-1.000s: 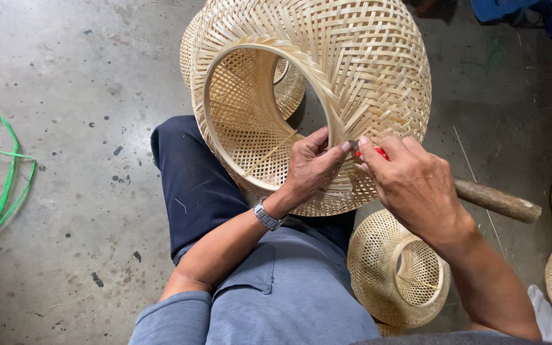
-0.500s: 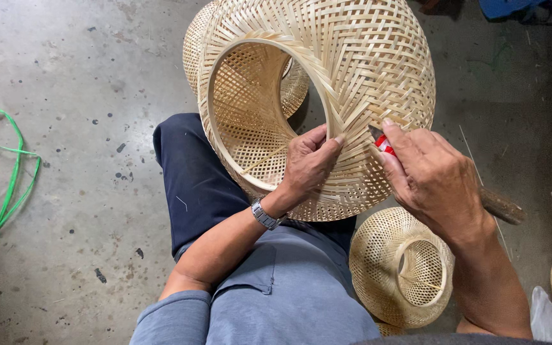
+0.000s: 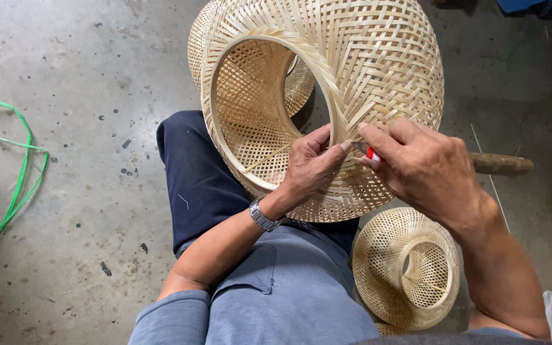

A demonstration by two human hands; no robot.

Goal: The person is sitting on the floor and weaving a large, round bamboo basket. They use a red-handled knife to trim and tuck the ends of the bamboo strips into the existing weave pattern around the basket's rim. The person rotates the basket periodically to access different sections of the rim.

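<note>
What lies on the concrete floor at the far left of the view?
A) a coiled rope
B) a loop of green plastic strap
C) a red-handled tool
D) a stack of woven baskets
B: a loop of green plastic strap curls over the grey concrete floor at the left edge, well apart from the large woven basket on the person's lap.

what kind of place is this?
Likely a small basket-weaving workshop: work is done seated on a stained concrete floor, a large woven bamboo shade rests on the lap, and several finished woven pieces lie around.

Big woven basket (image 3: 352,83) on the lap, smaller basket (image 3: 407,268) right, strap (image 3: 14,172) far left.
</note>
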